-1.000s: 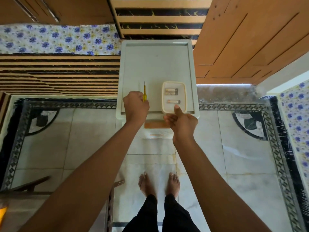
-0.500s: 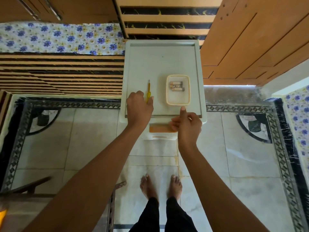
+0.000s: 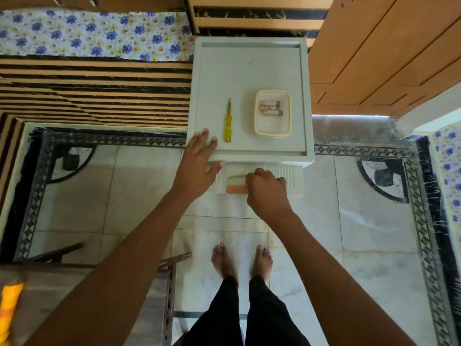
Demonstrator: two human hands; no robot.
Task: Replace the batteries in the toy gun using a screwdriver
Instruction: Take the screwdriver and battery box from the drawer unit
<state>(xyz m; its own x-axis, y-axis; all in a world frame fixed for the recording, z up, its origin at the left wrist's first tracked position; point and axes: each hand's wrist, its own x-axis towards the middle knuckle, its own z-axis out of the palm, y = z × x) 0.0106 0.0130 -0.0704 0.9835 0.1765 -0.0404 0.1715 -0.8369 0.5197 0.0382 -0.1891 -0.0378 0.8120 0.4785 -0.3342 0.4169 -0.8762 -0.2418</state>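
A yellow-handled screwdriver (image 3: 227, 123) lies on top of a pale plastic drawer cabinet (image 3: 249, 68). To its right stands a small cream tray (image 3: 272, 126) holding two batteries (image 3: 270, 109). My left hand (image 3: 199, 161) rests flat on the cabinet's front left corner, fingers straight, just left of the screwdriver. My right hand (image 3: 265, 191) is curled at the orange drawer handle (image 3: 235, 188) on the cabinet's front, below the top. No toy gun is in view.
A striped bed frame and floral mattress (image 3: 94, 31) lie to the left of the cabinet, wooden doors (image 3: 379, 51) to the right. Marble floor with a patterned border surrounds my bare feet (image 3: 240, 260). A metal frame (image 3: 164, 265) and a yellow object (image 3: 10, 308) sit at lower left.
My left hand let go of the screwdriver and spread flat on the cabinet corner. My right hand left the tray and dropped to the drawer handle.
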